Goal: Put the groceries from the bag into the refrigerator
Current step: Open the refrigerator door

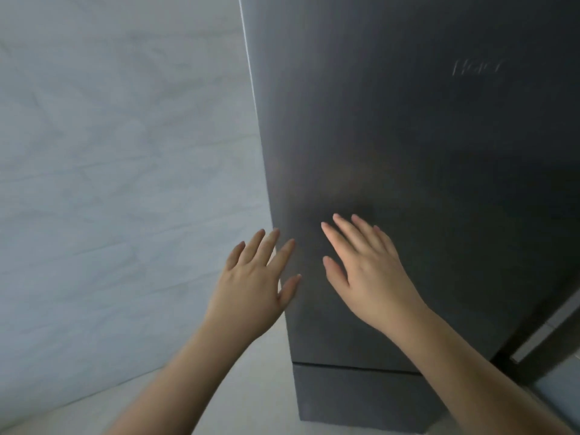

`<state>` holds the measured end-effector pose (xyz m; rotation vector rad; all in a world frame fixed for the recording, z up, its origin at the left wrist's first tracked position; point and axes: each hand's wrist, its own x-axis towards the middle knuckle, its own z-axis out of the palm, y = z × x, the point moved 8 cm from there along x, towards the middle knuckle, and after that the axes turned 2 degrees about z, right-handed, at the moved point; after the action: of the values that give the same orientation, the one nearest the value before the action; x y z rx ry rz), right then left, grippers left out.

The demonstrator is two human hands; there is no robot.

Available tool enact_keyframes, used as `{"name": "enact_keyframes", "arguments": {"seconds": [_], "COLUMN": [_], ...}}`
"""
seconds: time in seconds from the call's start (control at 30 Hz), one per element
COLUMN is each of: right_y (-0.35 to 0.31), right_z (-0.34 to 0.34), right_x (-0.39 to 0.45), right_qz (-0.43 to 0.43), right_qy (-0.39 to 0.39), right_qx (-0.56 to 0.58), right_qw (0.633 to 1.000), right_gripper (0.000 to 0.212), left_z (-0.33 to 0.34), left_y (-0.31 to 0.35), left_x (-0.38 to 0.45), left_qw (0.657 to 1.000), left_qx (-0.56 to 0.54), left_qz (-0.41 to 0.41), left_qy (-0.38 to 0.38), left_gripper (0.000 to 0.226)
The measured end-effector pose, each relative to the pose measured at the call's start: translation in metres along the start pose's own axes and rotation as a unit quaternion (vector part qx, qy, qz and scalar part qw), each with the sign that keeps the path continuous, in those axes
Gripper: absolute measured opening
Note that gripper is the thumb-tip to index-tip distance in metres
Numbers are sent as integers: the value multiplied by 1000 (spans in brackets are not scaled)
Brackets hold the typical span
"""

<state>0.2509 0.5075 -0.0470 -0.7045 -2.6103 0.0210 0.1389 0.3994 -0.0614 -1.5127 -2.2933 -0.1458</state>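
Reaching toward the fridge (408,152), both hands are raised flat with nothing in them. The left hand (254,277) sits at the door's (361,127) left edge, its fingers (284,255) spread apart and lying across that edge; whether they touch the metal I cannot tell. The right hand (367,268) hovers over the door face, fingers (342,233) also spread and pointing up-left, seemingly close to or just on the surface.

The fridge fills the right of the view, closed, dark grey and brushed, with a faint logo (477,69) high up and a seam (354,365) marking a lower drawer or door beneath. A pale wall (110,152) stands to its left. Neither bag nor groceries show here.

No handle is visible, so the likely hold is the door's left edge, where fingertips could hook behind the lip. I judge the door stiff and fairly heavy, held by a magnetic seal that needs a firm first tug. Its smooth face offers little grip, so a flat palm would slide.
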Motion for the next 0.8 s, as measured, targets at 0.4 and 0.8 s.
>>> {"name": "enact_keyframes", "arguments": {"seconds": [0.4, 0.8], "right_y": [-74, -96], "right_z": [-10, -40], "right_x": [55, 113], "right_qz": [-102, -183], "right_qy": [63, 111], "right_qx": [-87, -260], "right_qw": [989, 942], "right_gripper": [52, 58], "left_z": [3, 2], "left_y": [-51, -66], "left_x": [-6, 35], "left_qw": [998, 991], "left_qx": [-43, -115], "left_qz": [-41, -42], "left_qy": [25, 61], "left_gripper": [64, 73]}}
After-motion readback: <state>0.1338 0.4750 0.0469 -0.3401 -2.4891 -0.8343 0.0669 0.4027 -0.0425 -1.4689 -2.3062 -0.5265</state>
